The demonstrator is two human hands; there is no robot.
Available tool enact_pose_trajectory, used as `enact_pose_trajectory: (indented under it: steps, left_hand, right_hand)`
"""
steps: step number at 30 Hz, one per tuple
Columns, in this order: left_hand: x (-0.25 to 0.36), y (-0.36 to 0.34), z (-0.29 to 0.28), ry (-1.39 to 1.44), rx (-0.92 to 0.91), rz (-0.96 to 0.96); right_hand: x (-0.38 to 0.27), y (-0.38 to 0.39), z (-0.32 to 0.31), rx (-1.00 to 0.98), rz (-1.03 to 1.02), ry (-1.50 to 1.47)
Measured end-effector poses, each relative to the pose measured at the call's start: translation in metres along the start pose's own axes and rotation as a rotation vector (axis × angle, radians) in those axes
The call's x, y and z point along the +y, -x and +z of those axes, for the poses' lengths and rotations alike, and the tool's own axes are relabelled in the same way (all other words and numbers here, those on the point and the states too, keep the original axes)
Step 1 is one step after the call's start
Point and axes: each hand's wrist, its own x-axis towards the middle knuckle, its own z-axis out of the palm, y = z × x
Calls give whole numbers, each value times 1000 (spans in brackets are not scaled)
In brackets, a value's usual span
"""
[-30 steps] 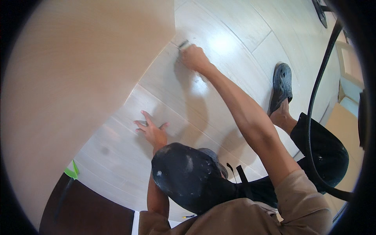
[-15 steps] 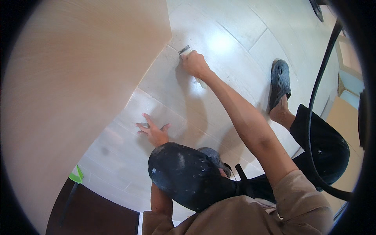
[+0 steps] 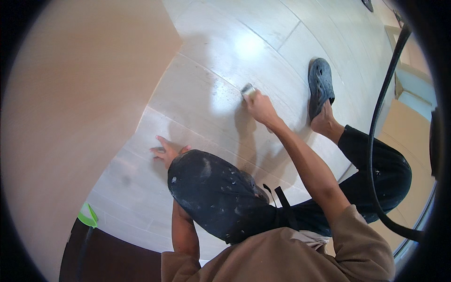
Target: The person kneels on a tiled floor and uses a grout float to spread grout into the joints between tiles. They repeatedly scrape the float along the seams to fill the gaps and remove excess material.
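Observation:
My right hand (image 3: pixel 261 108) is closed round the pale handle of a scraper (image 3: pixel 248 89), whose flat, greyish end points away from me. The scraper is over the tiled floor (image 3: pixel 188 89), beside a seam between two tiles; whether its edge touches the tile I cannot tell. Dark specks lie scattered on the tile just left of it. Nearer to me on the left, my left hand (image 3: pixel 167 151) rests on the floor with its fingers spread and nothing in them. My bent knee hides part of that hand and wrist.
A smooth beige panel (image 3: pixel 89 84) rises on the left, its lower edge meeting the floor. A green dustpan-like thing (image 3: pixel 88 216) lies at the lower left by a dark brown surface (image 3: pixel 117 254). My foot wears a grey clog (image 3: pixel 321 84). A black cable (image 3: pixel 376 122) hangs at the right.
My right hand and the scraper have moved away from the panel's corner, to the right and nearer to me. My left hand stays spread on the floor. The whole view has shifted slightly.

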Motion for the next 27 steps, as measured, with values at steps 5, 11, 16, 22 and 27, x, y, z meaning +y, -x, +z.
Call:
enact_pose_trajectory:
  steps: [5,11,16,22,27]
  left_hand:
    - [14,5,6,28,-5,8]
    - [1,-1,-1,-23,1,-73]
    - [12,3,4,-47,20,-99]
    - [15,7,4,-24,-4,-78]
    - [1,2,2,31,11,-49]
  right_hand:
    - [-73,-71,21,44,-106,14]
    - [-12,-33,28,87,-140,40]
    - [-27,-22,5,64,-110,15]
    - [-87,-50,4,17,-73,15]
    - [-38,-28,13,64,-144,-34]
